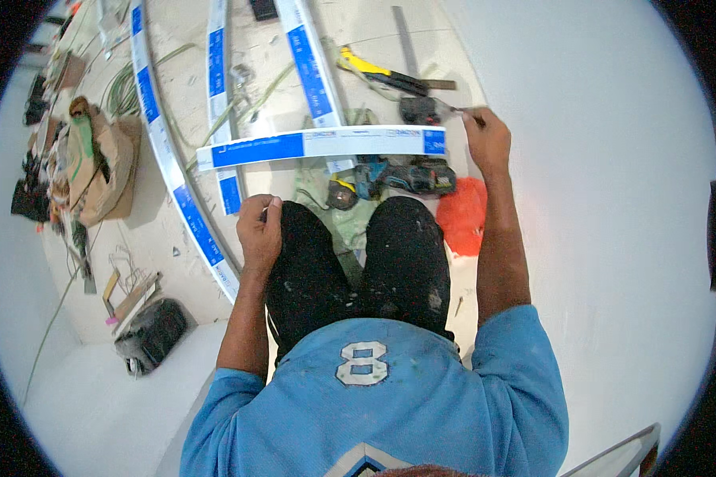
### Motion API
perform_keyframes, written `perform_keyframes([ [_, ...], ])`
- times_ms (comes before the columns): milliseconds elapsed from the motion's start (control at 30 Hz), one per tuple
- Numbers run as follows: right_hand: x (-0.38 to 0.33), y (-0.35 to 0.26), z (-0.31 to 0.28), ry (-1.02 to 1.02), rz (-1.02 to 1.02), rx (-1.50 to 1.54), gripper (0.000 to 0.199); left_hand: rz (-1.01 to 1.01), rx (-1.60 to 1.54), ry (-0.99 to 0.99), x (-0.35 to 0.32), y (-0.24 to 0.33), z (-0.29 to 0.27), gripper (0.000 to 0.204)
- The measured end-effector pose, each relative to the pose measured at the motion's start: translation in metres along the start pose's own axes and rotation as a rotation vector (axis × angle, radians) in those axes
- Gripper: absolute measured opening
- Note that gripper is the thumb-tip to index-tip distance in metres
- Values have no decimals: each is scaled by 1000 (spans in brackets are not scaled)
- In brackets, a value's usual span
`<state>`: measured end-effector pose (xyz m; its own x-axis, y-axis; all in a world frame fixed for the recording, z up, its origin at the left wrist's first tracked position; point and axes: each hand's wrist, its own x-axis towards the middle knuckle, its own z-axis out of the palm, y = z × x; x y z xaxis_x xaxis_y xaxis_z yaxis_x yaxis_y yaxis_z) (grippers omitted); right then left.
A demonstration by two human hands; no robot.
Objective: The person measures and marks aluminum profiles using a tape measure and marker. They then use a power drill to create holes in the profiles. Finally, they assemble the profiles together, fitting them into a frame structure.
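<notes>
My right hand [487, 140] is closed around a thin metal tool [456, 109] whose tip points left, close to the white wall [597, 199]. Just below and left of that hand, a short white strip with blue panels [318, 145] lies crosswise above my knees. My left hand [258, 228] rests curled on my left thigh [306, 254], which is clad in black trousers. A small dark bit shows at its thumb; I cannot tell what it is.
On the floor below lie two cordless drills [410, 176], a yellow and black tool [378, 73], an orange object [463, 213] and several long white-blue strips [167, 151]. Brown paper bags [99, 163] and a black case [153, 334] sit at the left.
</notes>
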<state>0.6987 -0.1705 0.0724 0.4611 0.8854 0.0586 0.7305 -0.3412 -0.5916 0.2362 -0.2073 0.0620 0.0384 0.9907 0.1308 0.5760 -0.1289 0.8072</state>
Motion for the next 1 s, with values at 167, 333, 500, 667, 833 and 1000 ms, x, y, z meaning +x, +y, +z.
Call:
perform_keyframes([
  [167,-141,78,-72,14,171,-79,28,144,19,-97,15,25,12,12],
  [333,-271,138,-74,24,297,-103,26,362,162,-280,46,53,44,27],
  [500,-289,107,-71,-78,391,-76,28,650,389,-377,93,65,116,66],
  [667,-312,148,-75,-93,505,-270,32,685,397,-453,118,39,150,72],
  [833,-400,230,-61,-202,626,-308,43,627,419,-337,111,27,118,44],
  [1000,-440,230,3,-396,464,-343,59,316,378,-552,79,-25,91,25],
])
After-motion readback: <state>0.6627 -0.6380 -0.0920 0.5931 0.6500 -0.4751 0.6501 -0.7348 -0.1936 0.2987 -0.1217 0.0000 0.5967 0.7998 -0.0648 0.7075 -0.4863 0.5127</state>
